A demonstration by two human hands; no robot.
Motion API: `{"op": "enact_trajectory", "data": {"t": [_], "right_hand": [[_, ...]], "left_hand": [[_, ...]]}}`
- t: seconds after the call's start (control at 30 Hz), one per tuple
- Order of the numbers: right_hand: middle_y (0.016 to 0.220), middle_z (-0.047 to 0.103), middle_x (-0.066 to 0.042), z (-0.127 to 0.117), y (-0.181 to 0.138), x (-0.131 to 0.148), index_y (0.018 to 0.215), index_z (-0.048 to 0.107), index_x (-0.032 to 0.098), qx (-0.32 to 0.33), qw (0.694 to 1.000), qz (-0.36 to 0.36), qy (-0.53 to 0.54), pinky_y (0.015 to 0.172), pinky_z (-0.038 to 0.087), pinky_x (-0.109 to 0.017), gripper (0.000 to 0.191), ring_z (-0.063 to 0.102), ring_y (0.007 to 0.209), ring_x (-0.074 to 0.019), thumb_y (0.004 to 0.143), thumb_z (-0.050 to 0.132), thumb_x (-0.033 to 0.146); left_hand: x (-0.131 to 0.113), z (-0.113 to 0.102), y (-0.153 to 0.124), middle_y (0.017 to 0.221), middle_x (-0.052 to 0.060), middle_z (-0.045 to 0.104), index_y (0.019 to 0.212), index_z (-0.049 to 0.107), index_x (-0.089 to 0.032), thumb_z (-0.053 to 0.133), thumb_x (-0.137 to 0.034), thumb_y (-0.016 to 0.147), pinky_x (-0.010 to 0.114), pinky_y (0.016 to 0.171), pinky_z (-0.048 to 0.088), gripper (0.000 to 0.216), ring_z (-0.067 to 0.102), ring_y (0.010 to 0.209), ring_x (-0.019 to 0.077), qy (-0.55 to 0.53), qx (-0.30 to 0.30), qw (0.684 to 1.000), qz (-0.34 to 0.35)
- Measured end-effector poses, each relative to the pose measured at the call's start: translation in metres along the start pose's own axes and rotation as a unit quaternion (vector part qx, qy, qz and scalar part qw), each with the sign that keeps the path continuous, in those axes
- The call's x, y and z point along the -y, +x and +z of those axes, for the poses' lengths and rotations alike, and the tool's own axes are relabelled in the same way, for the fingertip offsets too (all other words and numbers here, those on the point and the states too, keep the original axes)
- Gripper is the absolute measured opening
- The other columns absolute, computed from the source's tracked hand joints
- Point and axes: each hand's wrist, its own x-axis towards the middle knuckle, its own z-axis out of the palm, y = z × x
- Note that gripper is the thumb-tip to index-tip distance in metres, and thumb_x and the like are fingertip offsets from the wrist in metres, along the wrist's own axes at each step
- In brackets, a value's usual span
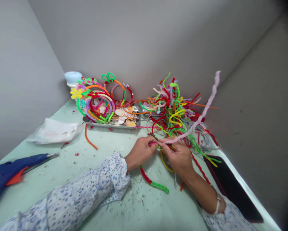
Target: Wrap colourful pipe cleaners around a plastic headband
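My left hand (144, 150) is closed in a pinch on a headband (146, 175) wrapped in fuzzy pipe cleaner. Its red and green end curves out below that hand, and a bit of magenta shows at the fingertips; the rest is hidden. Close beside it, my right hand (179, 155) pinches the lower end of a pale lilac pipe cleaner (207, 106), whose long free length slants up to the right. The fingertips of both hands nearly meet. Behind them lies a tangled heap of coloured pipe cleaners (177, 117).
Several finished headbands (93, 96) lean on a metal tray (110, 125) holding paper pieces. A blue glue gun (21, 163) and a plastic bag (55, 131) lie left. An orange pipe cleaner (88, 138) rests near the tray; a dark phone (232, 189) is at right. Grey walls close off the back.
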Motion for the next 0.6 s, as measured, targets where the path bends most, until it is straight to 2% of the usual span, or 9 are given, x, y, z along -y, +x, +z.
{"op": "enact_trajectory", "data": {"t": [0.37,0.6], "right_hand": [[0.086,0.069,-0.003,0.0007,-0.0004,-0.0011,0.085,0.066,0.023,0.030,0.996,-0.086,0.017,0.082,0.048,-0.036,0.011,0.062,0.086,-0.0186,0.079,0.059,0.018],[0.086,0.070,-0.003,-0.0023,0.0027,-0.0049,0.088,0.064,0.022,0.076,0.982,-0.169,-0.025,0.081,0.047,-0.036,0.015,0.061,0.085,-0.0179,0.077,0.058,0.014]], "left_hand": [[0.0042,-0.0030,0.0023,0.061,-0.002,0.056,0.071,0.059,-0.015,0.042,-0.018,0.074,0.021,0.056,0.034,0.018,0.047,0.058,0.0103,0.001,-0.008,1.000,-0.015],[0.0090,-0.0049,0.0039,0.060,-0.002,0.055,0.071,0.060,-0.014,0.042,-0.020,0.073,0.021,0.057,0.036,0.019,0.048,0.058,0.0104,-0.016,-0.005,1.000,-0.027]]}}
